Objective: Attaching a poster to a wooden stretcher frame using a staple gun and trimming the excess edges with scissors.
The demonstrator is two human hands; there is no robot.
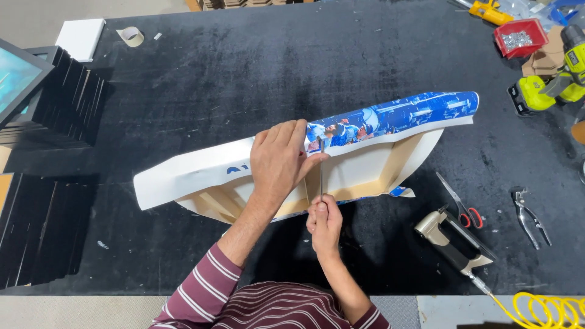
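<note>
canvas print [390, 116] | under left hand [277, 159], which presses its folded edge | right hand [325, 220] grips thin metal tool [321, 170]

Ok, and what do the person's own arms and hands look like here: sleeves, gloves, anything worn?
Both hands are bare: no gloves, rings or watch show on the left hand or the right hand. The top is long-sleeved, maroon with thin white stripes. The left sleeve is pushed up, leaving the forearm bare; the right sleeve only shows at the frame's bottom edge.
</note>
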